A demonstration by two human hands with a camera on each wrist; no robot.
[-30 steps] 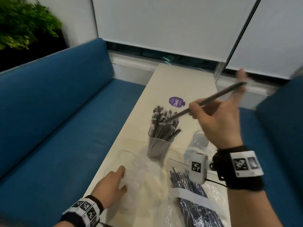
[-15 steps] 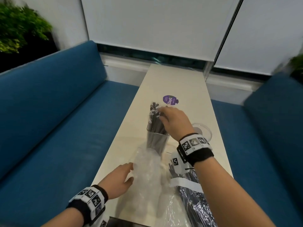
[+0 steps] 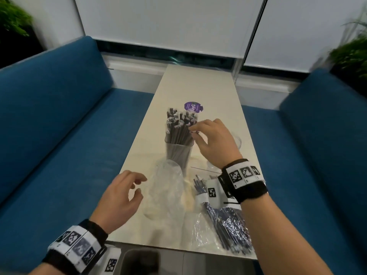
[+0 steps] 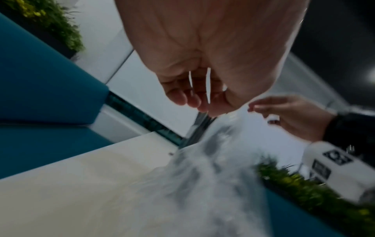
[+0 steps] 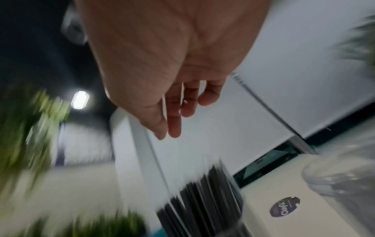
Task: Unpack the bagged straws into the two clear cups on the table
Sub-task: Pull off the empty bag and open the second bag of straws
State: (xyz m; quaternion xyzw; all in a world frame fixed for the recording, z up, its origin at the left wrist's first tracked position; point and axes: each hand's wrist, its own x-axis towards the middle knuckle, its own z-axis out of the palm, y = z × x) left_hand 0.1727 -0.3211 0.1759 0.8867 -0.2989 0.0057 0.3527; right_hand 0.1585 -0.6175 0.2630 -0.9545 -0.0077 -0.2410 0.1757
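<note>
Head view, left to right. The left hand (image 3: 121, 197) hovers over the table (image 3: 198, 84) just left of an emptied clear bag (image 3: 168, 183), fingers loosely curled and holding nothing. The full cup (image 3: 178, 153) stands mid-table, packed with upright dark straws (image 3: 179, 128) in thin film wrappers. The right hand (image 3: 213, 141) is beside their tips, fingers relaxed and empty. The second cup (image 3: 238, 140) is largely hidden behind that hand; its contents cannot be told. Nearest the table edge on the right lies the bag of straws (image 3: 228, 225), open end toward the cups. The straws are probably light and stiff, with slick wrappers, so a pinch at mid-length or a small bundle should hold best. The full cup looks top-heavy and easy to tip.
</note>
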